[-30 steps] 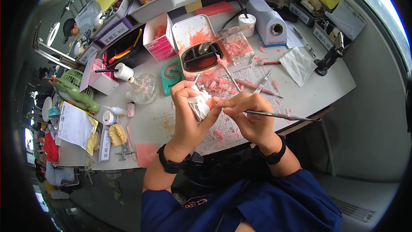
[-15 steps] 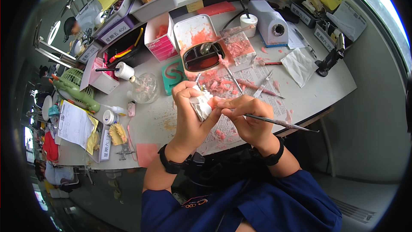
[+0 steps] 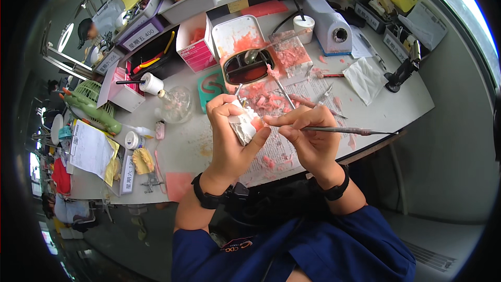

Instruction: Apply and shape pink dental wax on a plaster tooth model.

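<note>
My left hand [image 3: 228,143] is wrapped round a white plaster dental model [image 3: 240,129], tilted above the table. Pink wax [image 3: 257,124] covers its right side, by my left thumb. In my right hand [image 3: 315,143] a slim wax carving tool [image 3: 347,130] lies between thumb and fingers, its handle pointing right. The right index finger reaches toward the pink wax; whether it touches cannot be made out. The tool's working tip is hidden. Below and beyond the hands, pink wax shavings [image 3: 263,103] lie on printed paper [image 3: 271,149].
Beyond the hands stands a wax heater with dark compartments [image 3: 245,73], a spoon-like tool across it. A wax-tipped instrument [image 3: 282,89] leans nearby. A glass flask [image 3: 177,105] and yellow dental cast [image 3: 142,162] stand left; a grey-blue machine [image 3: 326,26] and white tissue [image 3: 362,81] lie right.
My right hand has shifted slightly right, its index finger now stretched out. The carving tool has swung to a flatter angle, its far end higher. The left hand still grips the model.
</note>
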A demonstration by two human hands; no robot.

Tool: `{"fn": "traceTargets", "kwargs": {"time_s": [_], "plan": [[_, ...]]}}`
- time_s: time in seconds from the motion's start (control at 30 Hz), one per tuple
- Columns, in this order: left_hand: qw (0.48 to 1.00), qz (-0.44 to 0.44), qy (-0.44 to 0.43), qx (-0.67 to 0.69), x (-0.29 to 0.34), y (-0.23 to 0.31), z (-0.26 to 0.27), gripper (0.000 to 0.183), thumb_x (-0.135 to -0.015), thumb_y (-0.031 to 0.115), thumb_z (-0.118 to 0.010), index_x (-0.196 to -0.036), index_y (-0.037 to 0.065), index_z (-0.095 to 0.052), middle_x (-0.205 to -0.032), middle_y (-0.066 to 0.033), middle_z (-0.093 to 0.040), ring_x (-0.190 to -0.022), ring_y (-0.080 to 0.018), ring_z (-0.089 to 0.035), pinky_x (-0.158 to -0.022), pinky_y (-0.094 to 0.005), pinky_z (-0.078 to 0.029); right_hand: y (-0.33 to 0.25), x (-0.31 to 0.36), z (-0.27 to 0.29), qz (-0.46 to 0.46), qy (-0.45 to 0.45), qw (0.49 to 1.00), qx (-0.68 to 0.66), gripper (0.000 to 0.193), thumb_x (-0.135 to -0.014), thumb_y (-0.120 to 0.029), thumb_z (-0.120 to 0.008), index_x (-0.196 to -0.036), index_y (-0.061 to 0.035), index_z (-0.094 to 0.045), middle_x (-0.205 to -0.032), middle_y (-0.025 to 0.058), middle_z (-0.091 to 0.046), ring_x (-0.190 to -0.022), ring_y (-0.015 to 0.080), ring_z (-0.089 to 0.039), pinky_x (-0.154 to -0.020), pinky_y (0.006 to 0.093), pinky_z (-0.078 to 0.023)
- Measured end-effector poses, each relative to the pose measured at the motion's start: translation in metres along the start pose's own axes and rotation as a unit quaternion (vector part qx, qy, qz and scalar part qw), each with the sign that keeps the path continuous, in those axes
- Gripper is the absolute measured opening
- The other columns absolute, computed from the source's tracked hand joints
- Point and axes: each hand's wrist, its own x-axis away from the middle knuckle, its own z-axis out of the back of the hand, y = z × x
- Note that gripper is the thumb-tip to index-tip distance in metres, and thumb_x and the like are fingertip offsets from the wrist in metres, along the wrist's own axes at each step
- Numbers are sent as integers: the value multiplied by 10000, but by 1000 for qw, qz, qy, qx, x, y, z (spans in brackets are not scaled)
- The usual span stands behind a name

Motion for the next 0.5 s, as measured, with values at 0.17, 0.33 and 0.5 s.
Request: {"fn": "traceTargets", "kwargs": {"time_s": [0.17,0.33,0.5], "plan": [[1000,-1,2,0,-1,2,-3,533,-815,219,-785,-1121,44,-385,-1202,-198,-369,-1118,-319,-411,-959,-434,-354,5,4,-2,-8,-26,998,51,197,-833,70,-702,-859,-13,-525,-868,155,-707,-850,218,-715,-752,304,-551],[1000,-9,-1,-13,-1,1,-3,515,-810,185,-785,-1109,36,-392,-1193,-204,-378,-1087,-327,-429,-945,-444,-364,7,2,-7,80,-18,987,136,186,-807,103,-689,-845,-4,-541,-845,162,-713,-790,235,-725,-635,290,-553],[1000,-7,5,-22,0,1,-3,522,-804,200,-788,-1097,27,-391,-1172,-207,-382,-1079,-329,-427,-937,-446,-368,2,2,-13,116,-24,956,270,173,-826,95,-668,-848,-14,-535,-792,134,-692,-727,232,-712,-612,299,-554]]}}
